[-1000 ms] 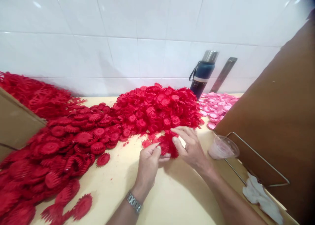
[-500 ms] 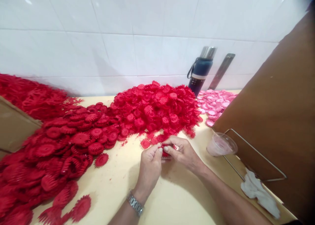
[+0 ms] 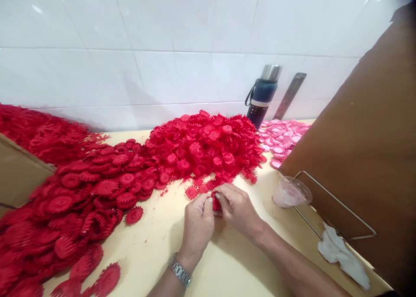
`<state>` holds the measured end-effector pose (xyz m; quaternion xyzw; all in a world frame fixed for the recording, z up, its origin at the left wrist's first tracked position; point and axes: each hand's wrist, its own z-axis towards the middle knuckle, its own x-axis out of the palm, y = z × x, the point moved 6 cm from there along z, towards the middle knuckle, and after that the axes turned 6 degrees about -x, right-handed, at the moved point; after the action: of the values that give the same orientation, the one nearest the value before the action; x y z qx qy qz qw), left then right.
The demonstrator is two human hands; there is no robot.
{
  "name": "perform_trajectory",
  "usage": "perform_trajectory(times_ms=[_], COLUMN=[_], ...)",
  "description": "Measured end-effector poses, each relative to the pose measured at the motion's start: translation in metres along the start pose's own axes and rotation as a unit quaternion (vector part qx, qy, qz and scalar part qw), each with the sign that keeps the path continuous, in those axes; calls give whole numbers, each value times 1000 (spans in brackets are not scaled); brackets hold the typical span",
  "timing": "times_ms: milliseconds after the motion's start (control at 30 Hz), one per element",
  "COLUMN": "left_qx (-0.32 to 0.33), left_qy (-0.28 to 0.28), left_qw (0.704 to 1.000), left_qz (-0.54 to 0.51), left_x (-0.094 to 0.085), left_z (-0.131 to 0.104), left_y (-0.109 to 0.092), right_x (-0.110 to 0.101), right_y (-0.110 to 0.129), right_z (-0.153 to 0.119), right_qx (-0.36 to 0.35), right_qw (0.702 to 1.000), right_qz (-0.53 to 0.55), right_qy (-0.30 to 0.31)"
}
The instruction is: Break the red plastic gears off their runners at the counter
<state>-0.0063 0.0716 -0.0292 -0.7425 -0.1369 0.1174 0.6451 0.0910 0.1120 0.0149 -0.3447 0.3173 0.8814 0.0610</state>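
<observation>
Red fringed piece [image 3: 216, 203] is held between the person's two hands, just above the middle of the bench [image 3: 162, 236] and mostly hidden by the fingers. The left hand [image 3: 198, 219], with a metal watch [image 3: 180, 269] at its wrist, has its grip pinching the piece's near-left edge, thumb on top. The right hand [image 3: 240, 210] pinches the piece from the other side, thumb and fingertips drawn close to the left thumb.

Just beyond the hands rises a mound of red fringed pieces [image 3: 201, 145]; to the left spreads a heap of toothed red discs [image 3: 107, 187]. A blue bottle [image 3: 262, 95] stands behind the mound, beside a pile of pink pieces [image 3: 282, 136]. To the right are a clear cup [image 3: 291, 193], a bent metal wire [image 3: 338, 200] and a crumpled white cloth [image 3: 341, 253].
</observation>
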Motion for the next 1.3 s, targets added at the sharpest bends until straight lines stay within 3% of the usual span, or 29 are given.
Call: perform_trajectory(times_ms=[167,367,567,867,1067,1200,1300], left_qx=[-17,-58,-6,-4,19,-15,-45], left_qy=[16,32,27,23,13,12,1], left_qw=[999,989,1000,1000,1000,999,997], left_qz=[-43,-132,-14,-3,6,-39,-64], left_x=[5,8,6,7,6,4,0], left_z=[-1,0,-3,-4,-10,-7,-2], left_y=[1,2,-3,-9,-15,-12,-8], right_x=[-1,0,-2,-9,-24,-22,-27], right_y=[-2,1,-14,-15,-40,-42,-36], right_z=[-2,-1,-1,3,2,6,8], right_qx=[-12,-79,-11,-1,109,57,32], right_qw=[1000,996,999,992,983,987,988], right_qz=[2,28,-20,-106,-101,-142,-138], right_qy=[-21,-23,-30,-72,-106,-54,-67])
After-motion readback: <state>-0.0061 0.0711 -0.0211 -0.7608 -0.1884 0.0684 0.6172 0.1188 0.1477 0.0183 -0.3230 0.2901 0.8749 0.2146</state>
